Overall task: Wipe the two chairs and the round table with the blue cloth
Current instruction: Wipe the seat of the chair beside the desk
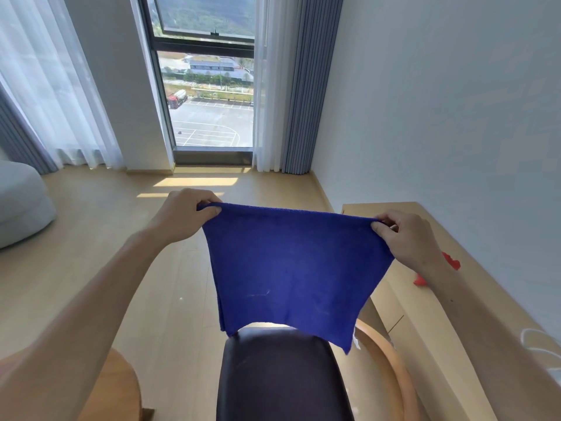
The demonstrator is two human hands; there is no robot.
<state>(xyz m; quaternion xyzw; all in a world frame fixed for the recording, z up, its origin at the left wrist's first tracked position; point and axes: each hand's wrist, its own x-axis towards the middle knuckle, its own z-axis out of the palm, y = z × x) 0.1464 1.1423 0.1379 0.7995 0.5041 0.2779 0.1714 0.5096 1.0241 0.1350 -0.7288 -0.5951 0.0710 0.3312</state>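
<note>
You have the blue cloth [291,268] stretched in the air between your two hands, directly above the dark seat of the chair [282,375]. Your left hand [185,214] pinches the cloth's upper left corner and your right hand [406,238] pinches the upper right one, so both are clamped on the cloth and held well apart. The cloth hangs doubled, its lower edge just above the back of the seat and not yet touching it, as far as you can tell.

The main risk is the grip: you hold only the corners, so one slip would leave the cloth swinging from one hand or dropping past the seat onto the floor [121,238]. Gather it into a pad before pressing down, or it may bunch and skip over parts of the seat.

Right of the chair runs a long wooden surface [425,314] with a red object [452,262] on it, partly hidden by your right wrist; a wide sweep could snag it. Left of the chair a rounded wooden edge [121,387] shows, possibly the round table. No second chair is in view, so you could miss it.
</note>
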